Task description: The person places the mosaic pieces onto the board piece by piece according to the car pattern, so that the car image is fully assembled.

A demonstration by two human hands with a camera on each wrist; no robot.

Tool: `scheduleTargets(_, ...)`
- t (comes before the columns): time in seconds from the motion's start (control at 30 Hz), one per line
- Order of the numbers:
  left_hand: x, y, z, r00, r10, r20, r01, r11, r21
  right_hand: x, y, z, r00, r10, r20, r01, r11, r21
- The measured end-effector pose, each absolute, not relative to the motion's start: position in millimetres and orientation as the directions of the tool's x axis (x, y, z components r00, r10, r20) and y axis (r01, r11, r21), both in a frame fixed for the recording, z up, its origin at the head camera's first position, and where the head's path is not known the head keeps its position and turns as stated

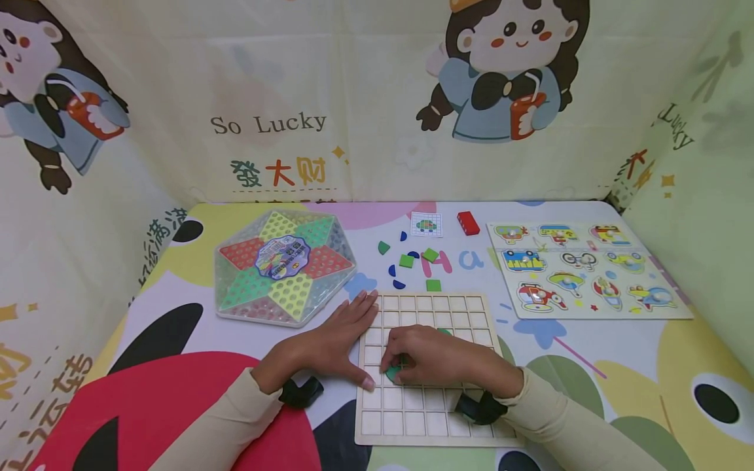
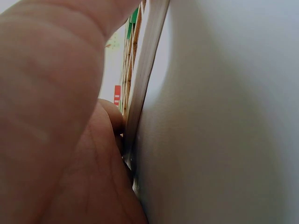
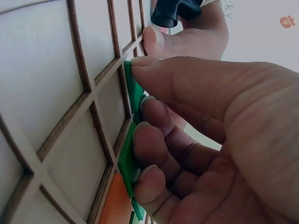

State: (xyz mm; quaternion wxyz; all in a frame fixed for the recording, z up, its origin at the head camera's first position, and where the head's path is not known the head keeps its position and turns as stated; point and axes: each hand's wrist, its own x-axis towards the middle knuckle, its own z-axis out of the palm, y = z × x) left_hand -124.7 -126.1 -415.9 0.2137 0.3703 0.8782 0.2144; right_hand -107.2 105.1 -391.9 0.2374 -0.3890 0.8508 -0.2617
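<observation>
Pinches with the right hand [image 1: 432, 356] a thin green piece with a curved edge [image 1: 393, 373], just in from the left rim of the pale wooden grid board [image 1: 412, 441]. Holds the grip narrow, thumb and bunched fingertips at the piece. Rests the left hand [image 1: 336, 337] with spread fingers along the board's left edge, thumb on the rim, close beside that piece but apart from it. Seems to turn, in judgement, on lining up the piece with the cell under it: directly below the right fingertips, so nearer the right hand. Cannot tell the long axis, or any seating in a cell, behind the covering fingers. Shows on the board, in the right wrist view, a second flat green piece [image 3: 127, 156] and a flat orange piece [image 3: 116, 203] by the fingers. Has loose green square tiles [image 1: 433, 285] and dark blue half-round pieces [image 1: 398, 284] beyond the board's far edge.
</observation>
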Motion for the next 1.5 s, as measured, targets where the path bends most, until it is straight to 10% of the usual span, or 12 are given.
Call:
scheduleTargets(0.5, -125, -127, -418, -0.633, 0.745, -0.209, 0.559, 0.627, 0.542, -121, 114, -394, -0.592, -0.794, -0.139, -0.474, 0.482, -0.737)
scheduleTargets(1.5, -124, -126, -418, -0.64, 0.741, -0.201, 0.561, 0.63, 0.537, -181, 167, -401, -0.916, -0.401, 0.03, -0.301, 0.636, -0.711)
